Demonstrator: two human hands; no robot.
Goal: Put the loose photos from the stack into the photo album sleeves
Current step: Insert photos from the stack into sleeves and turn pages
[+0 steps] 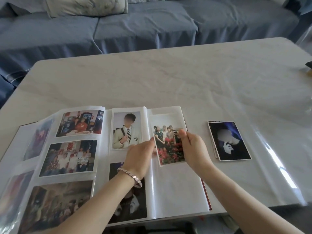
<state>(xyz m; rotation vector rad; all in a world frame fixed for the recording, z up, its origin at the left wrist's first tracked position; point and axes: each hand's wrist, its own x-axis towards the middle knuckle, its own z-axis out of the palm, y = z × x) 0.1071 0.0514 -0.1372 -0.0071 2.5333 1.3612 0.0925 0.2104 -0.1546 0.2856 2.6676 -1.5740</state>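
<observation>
Head view: album page (101,157), 3 photos (70,157) in sleeves

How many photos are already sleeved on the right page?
2: a portrait top left, a dark photo below it, partly under an arm. The left hand and right hand hold the group photo, apparently unsleeved.

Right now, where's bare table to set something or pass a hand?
Free: table far half, beyond album and photo stack; strip right of the stack; narrow gap between album and stack. Crowded: over the album, left hand and right hand hold a photo.
</observation>
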